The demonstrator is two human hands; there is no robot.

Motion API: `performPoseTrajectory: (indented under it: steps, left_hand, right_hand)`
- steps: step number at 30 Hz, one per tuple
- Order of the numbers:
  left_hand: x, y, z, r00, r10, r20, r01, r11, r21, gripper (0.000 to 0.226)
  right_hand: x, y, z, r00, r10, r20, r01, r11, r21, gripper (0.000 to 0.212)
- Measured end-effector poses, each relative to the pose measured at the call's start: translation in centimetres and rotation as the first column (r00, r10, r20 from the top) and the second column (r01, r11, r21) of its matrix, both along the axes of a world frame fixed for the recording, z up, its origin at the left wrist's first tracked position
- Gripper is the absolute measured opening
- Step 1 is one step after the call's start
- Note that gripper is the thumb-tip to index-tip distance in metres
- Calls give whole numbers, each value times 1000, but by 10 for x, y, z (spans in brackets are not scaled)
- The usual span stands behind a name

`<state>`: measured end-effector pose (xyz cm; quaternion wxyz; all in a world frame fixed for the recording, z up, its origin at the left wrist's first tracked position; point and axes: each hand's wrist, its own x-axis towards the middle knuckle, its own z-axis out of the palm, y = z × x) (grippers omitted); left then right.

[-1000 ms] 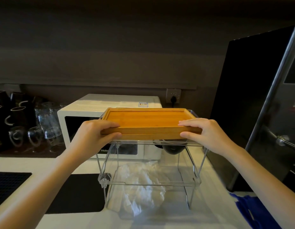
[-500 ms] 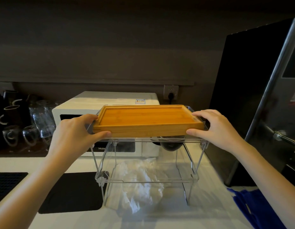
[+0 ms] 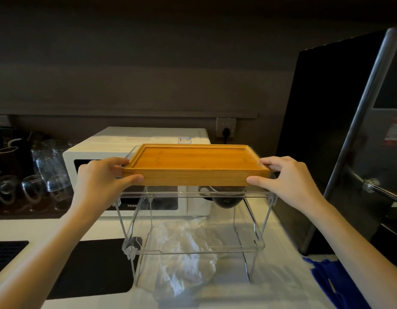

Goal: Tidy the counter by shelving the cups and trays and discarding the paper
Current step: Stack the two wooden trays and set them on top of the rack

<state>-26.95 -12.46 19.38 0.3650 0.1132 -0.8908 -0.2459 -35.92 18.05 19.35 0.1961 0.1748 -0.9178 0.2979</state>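
Two stacked wooden trays [image 3: 193, 163] lie flat on the top tier of a clear acrylic shelf [image 3: 193, 194]. My left hand [image 3: 99, 181] grips their left end, thumb on the front edge. At the right end, my right hand [image 3: 286, 181] holds the trays the same way. Under the top tier a dark cup [image 3: 226, 198] shows behind the shelf. A crumpled white paper [image 3: 184, 253] rests on the counter beneath the shelf, seen through the lower tier.
A white microwave [image 3: 135, 148] stands behind the shelf. Glass cups [image 3: 46, 170] and dark mugs [image 3: 8, 152] crowd the back left. Black mats [image 3: 90, 268] cover the counter at the left. A tall dark appliance [image 3: 340, 130] blocks the right side. Blue cloth [image 3: 335, 284] lies at the bottom right.
Both hands slid outward from the trays' front edge to their two ends. The trays have shifted a little and now sit square on the top tier.
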Motion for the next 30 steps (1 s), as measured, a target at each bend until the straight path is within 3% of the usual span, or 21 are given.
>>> performPoseTrajectory:
  steps: [11,18,30]
  left_hand:
    - [-2,-2,2,1000,2,25,-2,1000,15,52]
    - [-3,-8,1,998,38,47,-32,993,-114,52]
    - [-9,-15,6,998,-17,67,23,995,-95,47]
  right_hand:
    - [3,-7,1,1000,-17,17,18,999,-51,65]
    - [-5,-18,2,1000,5,25,-3,998,-62,66]
    - [-15,-28,4,999,-7,47,6,1000,22,67]
